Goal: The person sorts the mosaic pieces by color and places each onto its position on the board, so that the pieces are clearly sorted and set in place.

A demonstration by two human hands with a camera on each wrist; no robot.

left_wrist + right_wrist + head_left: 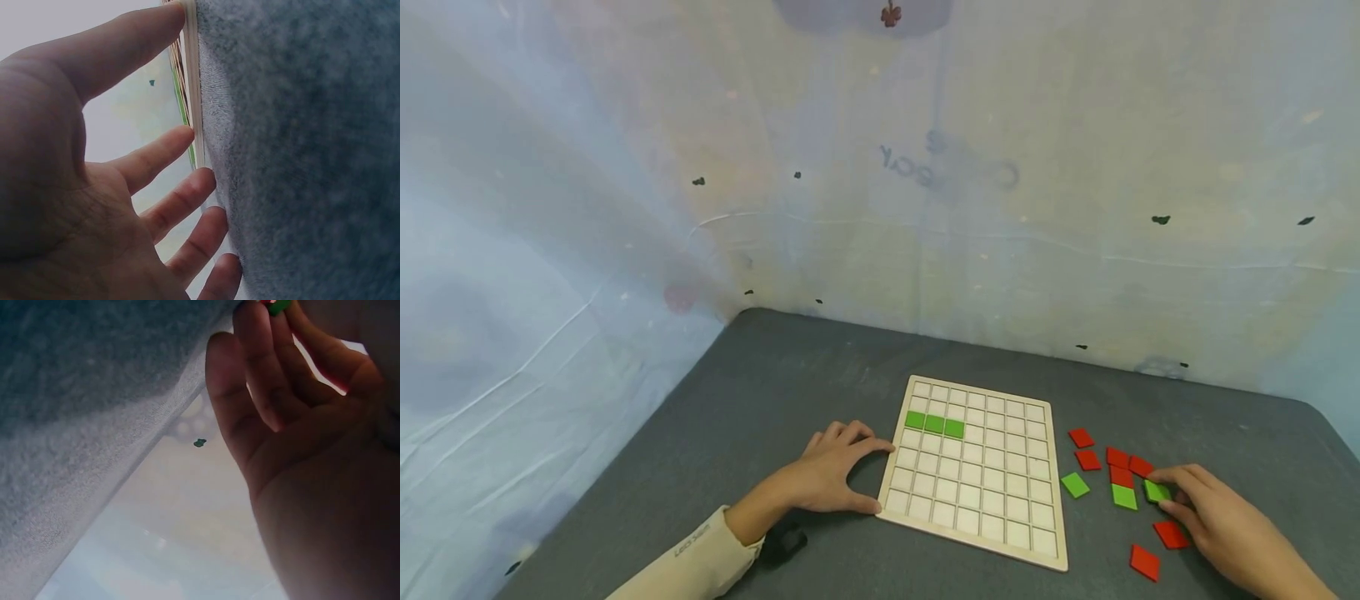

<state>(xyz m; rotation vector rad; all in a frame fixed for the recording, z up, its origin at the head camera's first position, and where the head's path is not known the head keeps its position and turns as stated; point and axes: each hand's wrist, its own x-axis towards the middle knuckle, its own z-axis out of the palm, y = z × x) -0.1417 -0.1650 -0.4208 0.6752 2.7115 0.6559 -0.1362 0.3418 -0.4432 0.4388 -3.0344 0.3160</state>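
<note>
A pale wooden grid board lies on the dark table, with three green tiles side by side in one row near its upper left. My left hand touches the board's left edge with thumb and index fingertip, the fingers spread; the left wrist view shows them against the board's side. Over on the right, my right hand pinches a green tile between thumb and fingers. Only a sliver of that green tile shows in the right wrist view.
Loose red tiles and green tiles lie scattered between the board and my right hand, some touching each other. A dark object sits by the left wrist. Pale sheeting hangs behind the table.
</note>
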